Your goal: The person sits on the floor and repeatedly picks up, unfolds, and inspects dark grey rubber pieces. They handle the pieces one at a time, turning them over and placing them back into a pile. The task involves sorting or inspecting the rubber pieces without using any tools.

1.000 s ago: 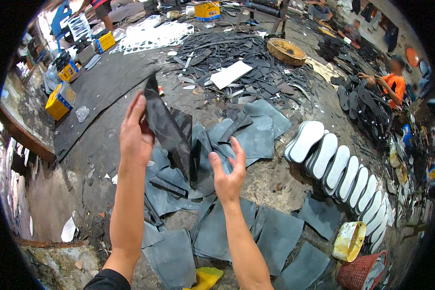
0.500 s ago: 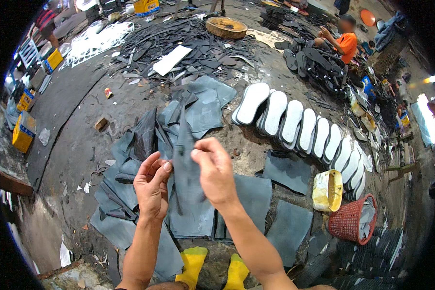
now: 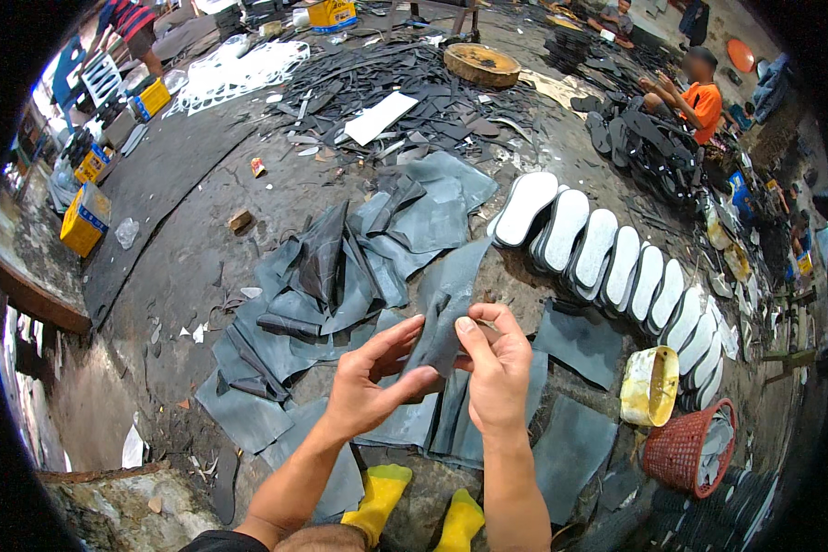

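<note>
One grey sheet (image 3: 451, 281) is held up over the floor (image 3: 179, 290) by two hands.
The sheet is pinched between thumb and fingers of the right hand (image 3: 499, 386); the left hand's (image 3: 363, 391) fingers are parted about its lower left edge, and whether it is gripped there cannot be told. Below, a sheet pile (image 3: 276, 336) is spread, too overlapped to count. Two yellow socks (image 3: 380, 501), one yellow tub (image 3: 637, 391), one red basket (image 3: 670, 451) and one row of white soles (image 3: 566, 225) are found around it.
</note>
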### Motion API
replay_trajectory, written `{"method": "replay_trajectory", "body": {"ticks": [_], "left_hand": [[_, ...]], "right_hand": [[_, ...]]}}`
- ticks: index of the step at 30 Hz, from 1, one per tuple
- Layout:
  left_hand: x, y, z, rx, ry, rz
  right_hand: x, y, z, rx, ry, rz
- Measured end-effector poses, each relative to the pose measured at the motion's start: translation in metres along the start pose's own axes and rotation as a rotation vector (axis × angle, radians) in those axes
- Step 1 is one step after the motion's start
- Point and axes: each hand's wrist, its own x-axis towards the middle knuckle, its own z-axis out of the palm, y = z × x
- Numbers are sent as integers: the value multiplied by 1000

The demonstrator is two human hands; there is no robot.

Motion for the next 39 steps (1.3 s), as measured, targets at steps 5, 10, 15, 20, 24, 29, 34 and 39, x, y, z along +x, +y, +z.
{"method": "replay_trajectory", "body": {"ticks": [5, 10, 15, 20, 24, 29, 34, 39], "left_hand": [[-1, 2, -13, 196, -51, -10], [-1, 0, -15, 253, -9, -31], [-7, 1, -20, 518, -20, 332], [-12, 1, -38, 224, 12, -51], [-8, -4, -76, -205, -7, -163], [-16, -3, -123, -736, 248, -120], [-15, 0, -118, -810, 270, -164], [-11, 3, -82, -632, 224, -125]], "right_hand": [[0, 10, 3, -1, 41, 1], [4, 11, 14, -53, 105, -2], [13, 6, 17, -148, 213, -83], [23, 14, 20, 21, 190, -22], [39, 3, -9, -121, 455, -119], [43, -34, -70, -66, 397, -146], [27, -39, -51, -203, 144, -249], [11, -27, 7, -513, -27, -282]]}}
